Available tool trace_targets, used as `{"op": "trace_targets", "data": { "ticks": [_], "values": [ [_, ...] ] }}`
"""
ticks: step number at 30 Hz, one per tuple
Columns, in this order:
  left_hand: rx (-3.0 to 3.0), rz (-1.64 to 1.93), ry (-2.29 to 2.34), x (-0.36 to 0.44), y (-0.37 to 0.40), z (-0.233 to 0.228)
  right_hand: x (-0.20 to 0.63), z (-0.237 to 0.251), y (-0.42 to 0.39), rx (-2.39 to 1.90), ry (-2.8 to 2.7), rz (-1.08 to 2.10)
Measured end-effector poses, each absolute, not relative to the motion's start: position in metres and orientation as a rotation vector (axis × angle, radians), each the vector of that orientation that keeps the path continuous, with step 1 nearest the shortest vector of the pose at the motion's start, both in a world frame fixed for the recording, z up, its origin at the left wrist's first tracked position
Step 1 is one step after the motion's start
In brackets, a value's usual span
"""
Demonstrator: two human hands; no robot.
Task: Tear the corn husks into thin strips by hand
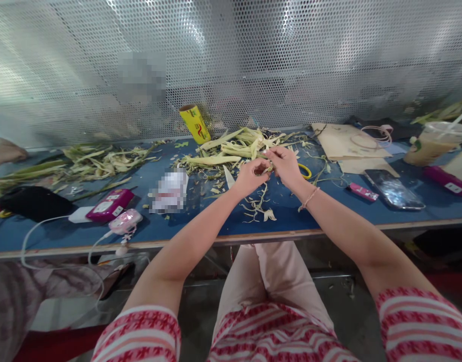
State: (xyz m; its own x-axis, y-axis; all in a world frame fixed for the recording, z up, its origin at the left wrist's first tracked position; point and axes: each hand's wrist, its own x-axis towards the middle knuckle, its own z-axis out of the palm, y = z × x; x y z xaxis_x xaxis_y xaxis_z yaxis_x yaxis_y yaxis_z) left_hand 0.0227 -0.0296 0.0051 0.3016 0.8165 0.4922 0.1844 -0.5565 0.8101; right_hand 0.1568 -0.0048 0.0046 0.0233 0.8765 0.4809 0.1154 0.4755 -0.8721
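Both my hands meet over the middle of the blue table. My left hand point(251, 177) is curled with its fingertips pinched on a small greenish piece of plant stem. From the other side, my right hand point(285, 163) pinches the same piece, which the fingers mostly hide. Just behind lies a heap of pale yellow-green plant strips and leaves point(234, 151). Thin curly plant scraps point(259, 203) lie on the table below my hands. Beside my right wrist, a yellow loop point(305, 172), perhaps a scissor handle, shows in part.
A yellow tube point(195, 124) leans behind the heap. To the right are brown paper point(347, 143), a phone point(394, 189) and a drink cup point(430, 143). Leftward sit a purple box point(110, 205), a cabled pink case point(125, 221) and another plant pile point(98, 163). Another person's hand point(4, 152) reaches in far left.
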Motion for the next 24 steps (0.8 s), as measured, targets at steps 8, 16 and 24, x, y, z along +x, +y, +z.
{"op": "trace_targets", "data": {
  "ticks": [8,16,24],
  "values": [
    [1.429,1.367,0.917,0.024,-0.02,-0.003,0.161,0.008,-0.009,-0.92,-1.513,0.557],
    [1.182,1.288,0.827,0.028,-0.028,0.006,0.156,0.008,-0.011,-0.916,-1.608,0.281],
    [1.236,1.36,0.916,0.027,-0.017,-0.003,0.152,0.009,-0.02,-0.965,-1.609,0.504]
  ]
}}
